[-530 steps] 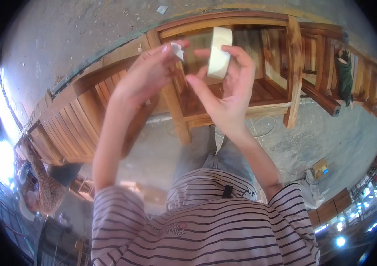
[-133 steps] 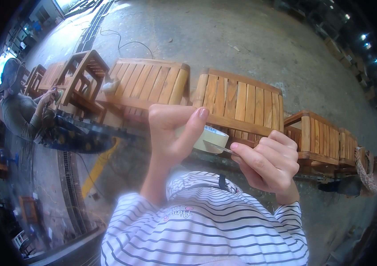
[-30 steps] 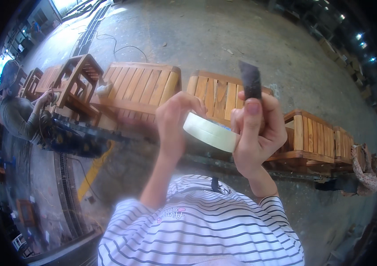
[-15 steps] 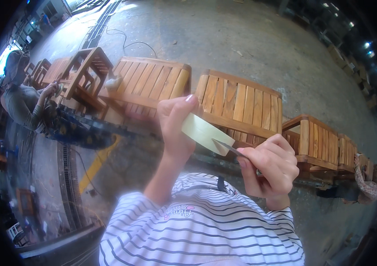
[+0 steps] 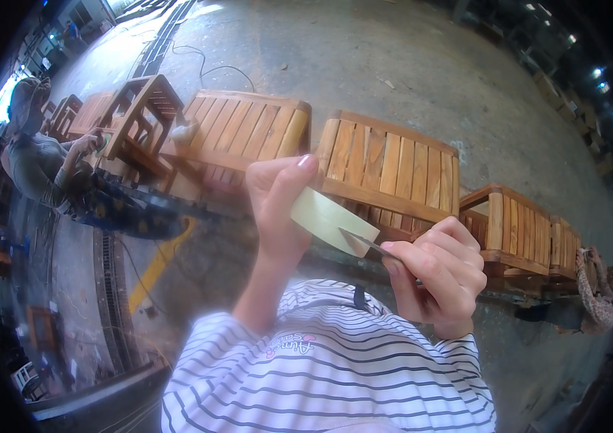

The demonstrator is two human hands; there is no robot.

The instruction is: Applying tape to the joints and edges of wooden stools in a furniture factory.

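Note:
My left hand point(image 5: 275, 198) grips a roll of pale yellow-green tape point(image 5: 326, 216), its thumb up along the roll's upper left edge. The fingers behind the roll are hidden. In my right hand point(image 5: 442, 273) a thin, dark, pointed blade point(image 5: 364, 241) is pinched between thumb and fingers. The blade's tip lies against the tape's outer face, near its right end. Whatever handle the blade has is covered by my fingers. Both hands are held up in front of my striped shirt, above the near edge of a slatted wooden table point(image 5: 389, 162).
More slatted wooden pieces stand in a row, one to the left point(image 5: 245, 133) and smaller ones to the right point(image 5: 519, 229). A person point(image 5: 43, 162) works at the left; another person point(image 5: 598, 296) bends at the far right. A cable point(image 5: 223, 71) lies on the concrete floor.
My left hand and the tape roll have shifted slightly left. The blade's tip has moved a little left on the tape. The left co-worker's hands have also moved slightly.

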